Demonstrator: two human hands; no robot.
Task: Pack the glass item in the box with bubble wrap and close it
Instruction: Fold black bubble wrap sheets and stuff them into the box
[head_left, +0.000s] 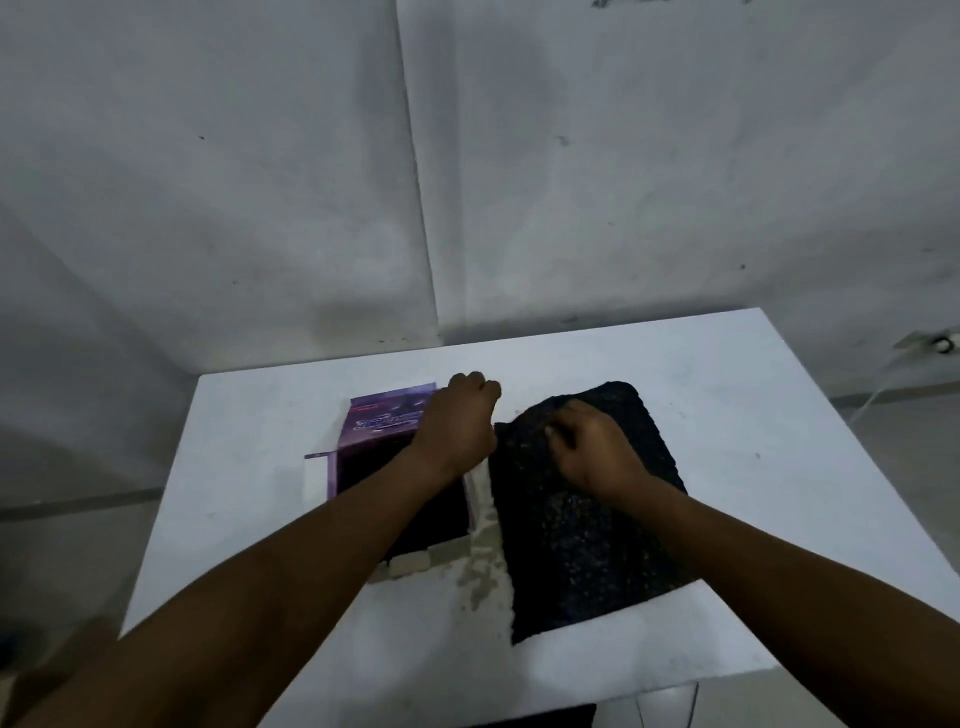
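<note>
A purple box (382, 418) lies open on the white table (249, 467), its inside dark, with pale flaps spread at its right and near sides. My left hand (460, 428) reaches across the box, its fingers curled at the far right corner, apparently gripping the box edge; the fingertips are hidden. To the right of the box a black speckled sheet of bubble wrap (582, 551) lies flat on the table. My right hand (595, 454) rests on the sheet's far part and pinches it near its far left edge. No glass item is visible.
A grey wall with a vertical seam stands close behind the table. The table's right edge drops to the floor, where a cable (878, 395) and a small fitting lie. A stained patch marks the table between box and sheet.
</note>
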